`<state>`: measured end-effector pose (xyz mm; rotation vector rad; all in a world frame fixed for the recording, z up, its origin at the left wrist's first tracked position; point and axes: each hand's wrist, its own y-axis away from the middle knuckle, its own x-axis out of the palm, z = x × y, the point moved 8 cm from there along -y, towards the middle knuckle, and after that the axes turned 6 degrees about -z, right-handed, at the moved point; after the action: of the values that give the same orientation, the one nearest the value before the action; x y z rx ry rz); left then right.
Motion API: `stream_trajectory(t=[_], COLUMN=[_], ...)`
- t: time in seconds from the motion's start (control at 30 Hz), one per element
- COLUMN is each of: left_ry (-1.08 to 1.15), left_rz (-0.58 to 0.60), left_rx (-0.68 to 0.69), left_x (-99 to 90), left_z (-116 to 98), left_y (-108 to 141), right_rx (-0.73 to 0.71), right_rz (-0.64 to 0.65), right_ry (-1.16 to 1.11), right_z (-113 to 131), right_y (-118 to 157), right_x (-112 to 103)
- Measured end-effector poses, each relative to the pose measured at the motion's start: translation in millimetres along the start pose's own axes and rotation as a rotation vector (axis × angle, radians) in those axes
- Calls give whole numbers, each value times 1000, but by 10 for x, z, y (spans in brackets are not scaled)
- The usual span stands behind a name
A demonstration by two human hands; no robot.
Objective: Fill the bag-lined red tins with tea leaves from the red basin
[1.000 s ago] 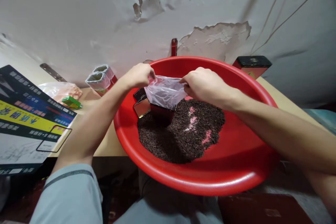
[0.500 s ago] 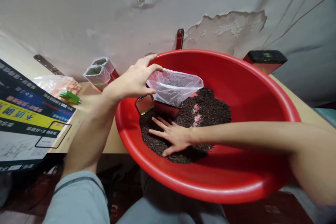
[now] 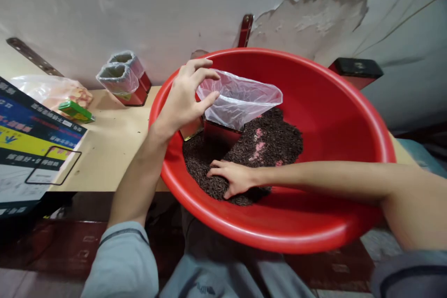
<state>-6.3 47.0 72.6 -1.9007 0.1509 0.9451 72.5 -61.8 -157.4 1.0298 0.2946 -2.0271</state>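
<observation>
A big red plastic basin [image 3: 335, 130] holds a heap of small dark, elongated grains [image 3: 275, 139], which I cannot name for sure. My right hand [image 3: 234, 178] is in the near part of the heap, its fingers curled into the grains. Behind it, a rectangular tin [image 3: 221, 132] stands in the basin, lined with a clear plastic bag [image 3: 240, 100] that flares out at the top. My left hand [image 3: 193, 88] is at the bag's left edge, fingers bent and thumb apart; whether it touches the film is unclear. A gold-faced piece [image 3: 192, 130] leans left of the tin.
On the wooden table [image 3: 115, 153] to the left stand two bag-lined red tins [image 3: 136, 95], a small green box [image 3: 76, 111], a plastic bag [image 3: 52, 93] and a printed carton [image 3: 31, 149]. A black-topped red tin [image 3: 356, 72] stands behind the basin at right.
My right hand has gone from spread fingers flat on the grains to curled fingers drawn in, away from the tin. My left hand stays beside the bag. The view has shifted slightly.
</observation>
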Motion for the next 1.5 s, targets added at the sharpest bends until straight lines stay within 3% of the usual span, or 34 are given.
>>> stream_trajectory(t=[0.13, 0.27, 0.37, 0.5, 0.7, 0.9, 1.03, 1.17, 1.33, 1.5], left_ry=[-117, -46, -3, -31, 67, 88, 77, 109, 130, 157], left_rz=[-116, -24, 105, 224, 231, 263, 288, 235, 189, 184], left_rx=[31, 119, 161, 143, 135, 156, 148, 150, 153, 141], left_x=[-126, -62, 68, 199, 117, 55, 65, 18, -8, 2], left_z=[-149, -241, -219, -143, -272, -396, -393, -390, -385, -377], left_y=[7, -9, -27, -16, 46, 67, 67, 63, 54, 37], right_rx=[73, -32, -56, 71, 259, 259, 192, 37, 17, -53], right_rz=[-199, -242, -249, -288, -470, -620, -800, -925, -967, -894], right_ry=[-155, -309, -411, -551, -917, -906, -821, -619, -554, -280], right_z=[-85, -38, 112, 372, 593, 463, 327, 326, 284, 619], right_y=[-15, -27, 62, 296, 575, 302, 24, -61, 35, 300], right_x=[-26, -185, -533, -1131, -1887, -2499, -2800, -2931, -2918, -2865])
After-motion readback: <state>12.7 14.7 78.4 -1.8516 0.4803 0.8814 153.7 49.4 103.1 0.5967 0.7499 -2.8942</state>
